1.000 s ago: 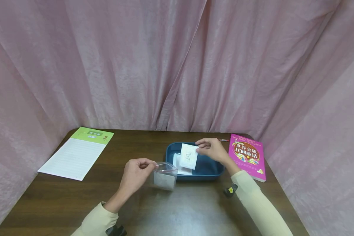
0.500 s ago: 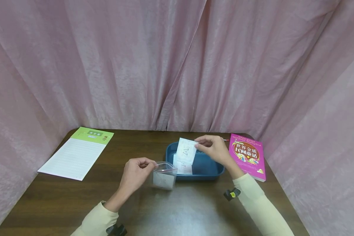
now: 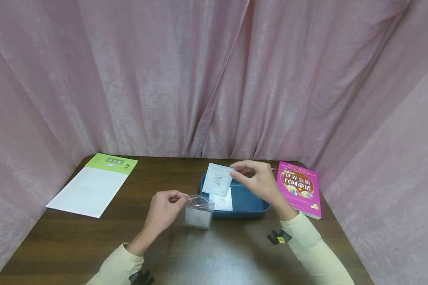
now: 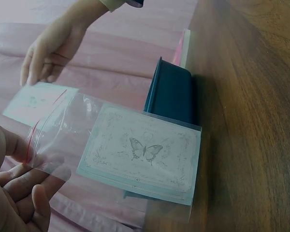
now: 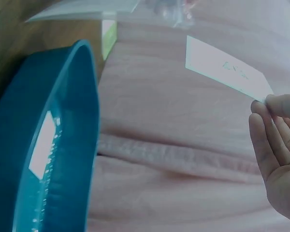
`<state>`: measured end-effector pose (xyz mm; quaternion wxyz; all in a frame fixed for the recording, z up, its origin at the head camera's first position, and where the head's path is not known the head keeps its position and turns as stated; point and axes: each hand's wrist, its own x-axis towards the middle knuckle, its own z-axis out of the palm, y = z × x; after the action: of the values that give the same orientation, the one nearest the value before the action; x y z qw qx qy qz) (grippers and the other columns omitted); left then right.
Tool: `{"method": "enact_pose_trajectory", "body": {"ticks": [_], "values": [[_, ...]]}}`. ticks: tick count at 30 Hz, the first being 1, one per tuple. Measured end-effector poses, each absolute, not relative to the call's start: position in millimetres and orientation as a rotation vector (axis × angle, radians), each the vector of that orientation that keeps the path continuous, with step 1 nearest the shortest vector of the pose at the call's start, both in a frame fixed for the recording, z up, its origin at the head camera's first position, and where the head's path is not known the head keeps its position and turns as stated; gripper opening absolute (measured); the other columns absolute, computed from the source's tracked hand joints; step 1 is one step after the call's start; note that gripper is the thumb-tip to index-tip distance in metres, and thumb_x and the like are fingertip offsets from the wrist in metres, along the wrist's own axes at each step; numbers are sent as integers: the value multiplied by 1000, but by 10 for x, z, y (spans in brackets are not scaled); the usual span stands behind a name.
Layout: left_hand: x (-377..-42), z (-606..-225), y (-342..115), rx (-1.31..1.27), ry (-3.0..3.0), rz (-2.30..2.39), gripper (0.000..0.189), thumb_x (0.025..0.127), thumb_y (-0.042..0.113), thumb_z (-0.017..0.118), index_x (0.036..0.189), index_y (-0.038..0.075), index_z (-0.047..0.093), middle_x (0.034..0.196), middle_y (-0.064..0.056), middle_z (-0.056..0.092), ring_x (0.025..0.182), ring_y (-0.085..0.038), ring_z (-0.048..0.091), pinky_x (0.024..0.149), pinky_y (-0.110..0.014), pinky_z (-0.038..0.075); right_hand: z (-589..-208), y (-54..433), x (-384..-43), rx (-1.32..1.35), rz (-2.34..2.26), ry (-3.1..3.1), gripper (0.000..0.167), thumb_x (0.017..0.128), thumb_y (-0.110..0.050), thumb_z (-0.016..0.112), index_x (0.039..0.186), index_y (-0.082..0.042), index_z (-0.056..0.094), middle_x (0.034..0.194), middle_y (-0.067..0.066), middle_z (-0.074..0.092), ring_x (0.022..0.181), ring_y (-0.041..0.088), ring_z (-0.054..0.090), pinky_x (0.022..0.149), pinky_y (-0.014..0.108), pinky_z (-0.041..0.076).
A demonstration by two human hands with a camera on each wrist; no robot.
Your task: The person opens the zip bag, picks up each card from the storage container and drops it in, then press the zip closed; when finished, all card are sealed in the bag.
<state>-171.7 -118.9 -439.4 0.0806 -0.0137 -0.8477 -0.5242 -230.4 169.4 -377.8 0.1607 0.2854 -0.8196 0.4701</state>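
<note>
My left hand (image 3: 166, 209) pinches the red-striped top of a clear zip bag (image 3: 201, 202), whose mouth gapes. Inside the bag lies a pale card with a butterfly print (image 4: 144, 150), plain in the left wrist view. My right hand (image 3: 257, 181) pinches one corner of a second white card (image 3: 217, 179), also butterfly-printed, between thumb and fingertips. That card is tilted above the blue tray (image 3: 251, 202), up and to the right of the bag's mouth. Another white card (image 3: 224, 201) rests in the tray's left part, partly covered by the held card in the head view.
A lined writing pad with a green header (image 3: 92, 186) lies at the table's left. The pink book (image 3: 299, 190) sits right of the tray, with a red-ended pen (image 3: 274, 169) partly showing behind my right hand. Pink curtains (image 3: 157, 79) close off the back and sides.
My right hand has lifted its card and carried it leftward over the tray, uncovering more of the card lying there. My left hand and the bag have stayed almost still.
</note>
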Motion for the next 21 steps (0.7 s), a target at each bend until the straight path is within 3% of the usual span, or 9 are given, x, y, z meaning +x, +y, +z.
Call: {"method": "enact_pose_trajectory", "body": {"ticks": [12,21], "values": [[-1723,-4368,-1175,-27,-2542,-1559,11,89,16,72,82,16,81,81,3,77,73,-11,64,59,-26,42,-3466,1447,-2022,885,1350,-2220,19,81,6,80,99,2,77,87,11,77,73,17,72,63,24,54],[-1719,-4367,-1161,-30,-2531,-1576,12,89,16,72,82,15,81,80,3,77,72,-11,63,57,-26,42,-3388,1361,-1892,897,1372,-2200,19,80,8,80,98,3,76,90,12,77,73,17,73,66,24,55]]}}
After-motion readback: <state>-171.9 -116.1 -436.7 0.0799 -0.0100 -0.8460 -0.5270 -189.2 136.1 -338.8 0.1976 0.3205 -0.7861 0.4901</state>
